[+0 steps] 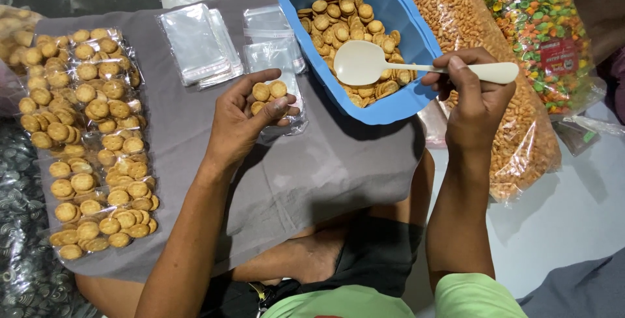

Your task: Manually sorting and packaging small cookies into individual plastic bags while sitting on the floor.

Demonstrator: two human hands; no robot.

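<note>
Left hand: the left hand point(244, 119) is cupped palm-up over the grey cloth point(306, 175), fingers curled round a few small round biscuits point(269, 93) and pinching the mouth of a clear plastic bag point(280, 64) that lies under and beyond the fingertips.
Right hand: the right hand point(472, 93) is closed on the handle of a cream plastic spoon point(397, 65), thumb on top.
Spoon axis: the spoon lies nearly level from right to left, handle end past the hand to the right, bowl to the left; the bowl sits over the biscuits in the tub and looks empty.
Tub: the blue plastic tub point(416, 38) holds loose round biscuits and rests tilted on the far edge of the cloth, its near rim just beside the left fingertips.
Key relation: the open bag in the left hand lies to the left of and nearer than the spoon bowl; tub rim and bag are close, almost touching.
Nearer hand: the left hand is at the bag; the right hand reaches the tub only through the spoon.
Filled packs: rows of filled biscuit packs point(88, 142) lie on the left part of the cloth, well apart from both hands.
Empty bags: a stack of empty clear bags point(195, 44) lies beyond the left hand.
Right side: two big sacks of snacks, one tan point(514, 136) and one many-coloured point(534, 25), lie beside the tub.
</note>
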